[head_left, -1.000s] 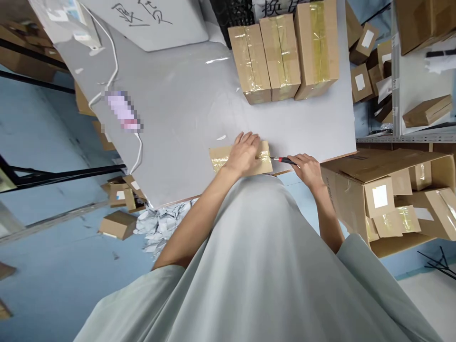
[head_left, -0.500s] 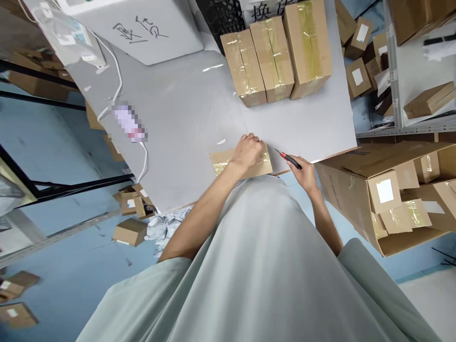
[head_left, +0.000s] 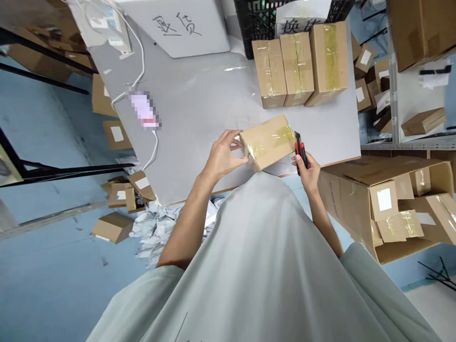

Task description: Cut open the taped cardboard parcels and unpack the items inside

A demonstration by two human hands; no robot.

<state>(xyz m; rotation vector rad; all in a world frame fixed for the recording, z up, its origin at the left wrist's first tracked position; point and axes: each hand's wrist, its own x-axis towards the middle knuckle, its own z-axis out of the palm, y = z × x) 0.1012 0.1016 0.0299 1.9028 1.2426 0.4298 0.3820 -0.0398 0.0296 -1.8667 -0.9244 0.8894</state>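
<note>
A small cardboard box (head_left: 268, 142) with clear tape across its top lies tilted near the table's front edge, right before my body. My left hand (head_left: 228, 154) grips its left end, thumb on the near side and fingers on the far side. In my right hand (head_left: 308, 170) is a red and black utility knife (head_left: 300, 149), fingers wrapped round its handle. The knife's blade end points away from me, close beside the box's right end; whether it touches the box I cannot tell.
Three taped cardboard boxes (head_left: 297, 69) stand in a row at the table's back right, before a black crate (head_left: 261, 21). A white bin (head_left: 178, 28) stands behind left. A phone-like item (head_left: 144, 110) lies by a cable. Right of the table is a large open carton (head_left: 344, 204) holding boxes.
The box has been turned and now sits tilted, farther from the edge. My left hand has shifted from its top to its left end. The knife has swung more upright in my right hand.
</note>
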